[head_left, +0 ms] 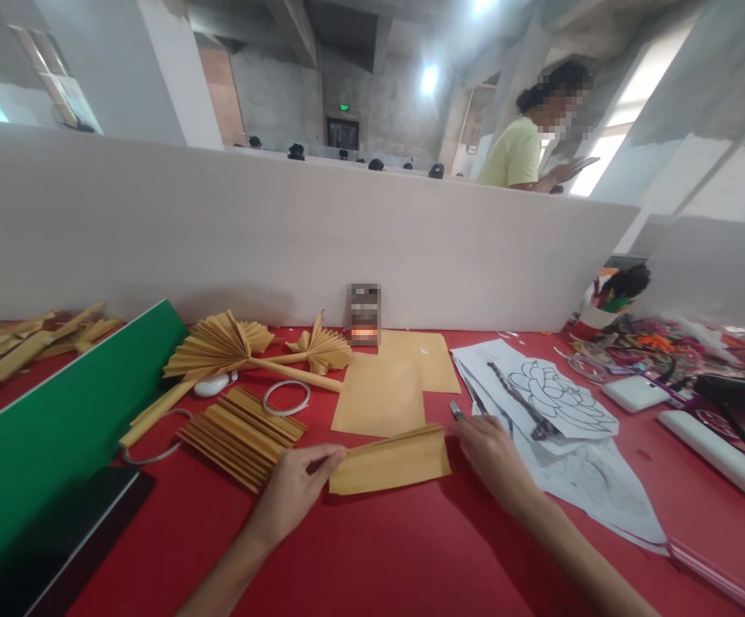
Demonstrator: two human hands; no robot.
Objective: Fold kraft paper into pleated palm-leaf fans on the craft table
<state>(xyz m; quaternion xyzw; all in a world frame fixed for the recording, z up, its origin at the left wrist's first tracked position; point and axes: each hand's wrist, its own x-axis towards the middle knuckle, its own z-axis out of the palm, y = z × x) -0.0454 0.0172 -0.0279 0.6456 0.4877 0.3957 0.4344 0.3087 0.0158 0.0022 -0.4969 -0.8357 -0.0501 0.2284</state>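
Note:
A sheet of yellow-brown paper [391, 464] with a narrow fold along its far edge is in front of me, slightly raised at its near side. My left hand [298, 484] pinches its left end between thumb and fingers. At the far right corner, my right hand [491, 446] is closed with its fingertips on the paper's edge; the thumb is partly hidden. Just beyond those fingers lies a utility knife [455, 410]. Flat brown sheets [378, 398] lie behind the folded one. To the left rests a stack of pleated brown paper [243, 435].
Pleated paper fans [211, 347] and a wire coil [286, 398] lie left, beside a green board [69, 454]. A phone [364, 315] leans on the white partition [249, 236]. Flower drawings [561, 394], white devices [719, 452] and craft scraps are right. A person [513, 154] stands beyond.

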